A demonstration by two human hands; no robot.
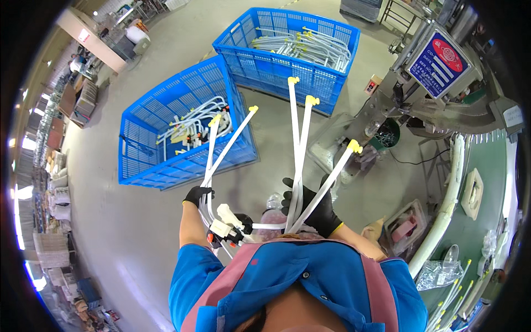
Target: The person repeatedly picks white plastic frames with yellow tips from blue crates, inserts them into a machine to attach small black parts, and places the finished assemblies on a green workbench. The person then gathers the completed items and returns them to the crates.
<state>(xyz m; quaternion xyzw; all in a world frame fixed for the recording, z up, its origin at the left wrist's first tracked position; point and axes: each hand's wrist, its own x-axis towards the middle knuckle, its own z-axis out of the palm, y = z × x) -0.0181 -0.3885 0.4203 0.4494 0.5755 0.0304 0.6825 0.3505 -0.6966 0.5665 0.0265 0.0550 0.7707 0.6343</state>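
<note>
My left hand (198,195), in a black glove, is closed around a pair of white bent tubes (229,144) with yellow end fittings. The tubes rise toward the nearer blue crate. My right hand (323,213), also black-gloved, is wrapped around three white tubes (298,144) with yellow fittings at their far ends; one leans off to the right. Close to my body, between the hands, the tubes' lower ends meet a cluster of white, black and orange connectors (224,228). My chest hides part of those lower ends.
A blue crate (182,174) at the left holds tubes with dark and orange parts. Another blue crate (287,69) behind it contains several yellow-tipped tubes. A metal machine (381,110) stands on the right, beside a green-topped bench (481,182). Below the machine sits a bucket (394,130).
</note>
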